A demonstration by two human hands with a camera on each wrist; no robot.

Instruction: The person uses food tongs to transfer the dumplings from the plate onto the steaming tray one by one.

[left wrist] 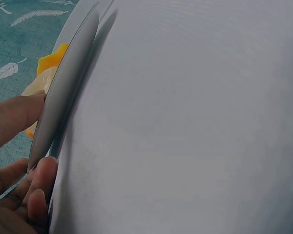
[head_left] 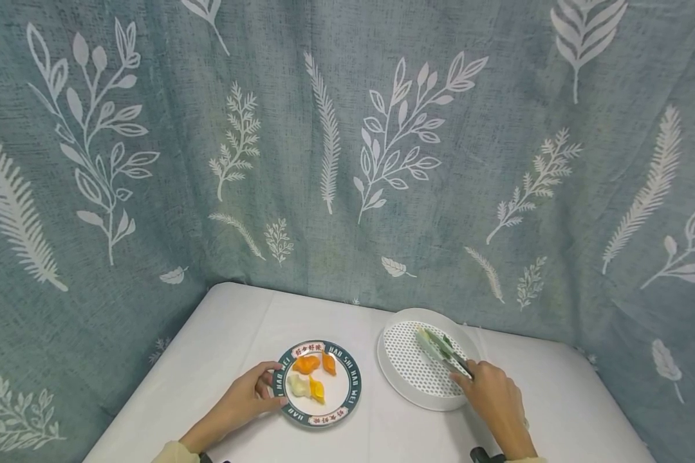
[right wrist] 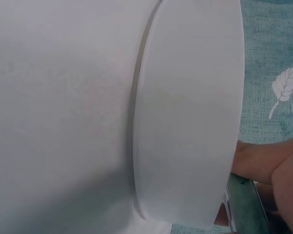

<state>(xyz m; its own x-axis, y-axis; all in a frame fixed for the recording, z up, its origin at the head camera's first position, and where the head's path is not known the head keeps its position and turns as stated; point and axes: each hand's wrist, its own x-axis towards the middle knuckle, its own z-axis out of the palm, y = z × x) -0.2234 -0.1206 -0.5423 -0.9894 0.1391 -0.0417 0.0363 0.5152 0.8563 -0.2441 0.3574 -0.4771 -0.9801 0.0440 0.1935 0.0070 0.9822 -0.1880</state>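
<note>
In the head view, my left hand [head_left: 249, 393] holds the left rim of a round plate [head_left: 354, 381] with a dark green patterned border. On the plate lie two orange dumplings [head_left: 305, 364], a yellow dumpling [head_left: 316, 390] and a pale dumpling [head_left: 298, 386]. The left wrist view shows the plate's underside [left wrist: 68, 92], with fingers on both sides of its rim. My right hand [head_left: 494, 393] grips green tongs [head_left: 453, 355] over a white round steamer basket [head_left: 390, 379] with a perforated floor. Something pale yellowish shows at the tongs' tips; I cannot tell what it is.
A white cloth covers the table [head_left: 231, 321]. Behind it and at both sides hangs a blue-green curtain [head_left: 301, 257] with white leaf prints. The steamer basket stands to the right of the plate, near the table's back edge, with a gap between the two.
</note>
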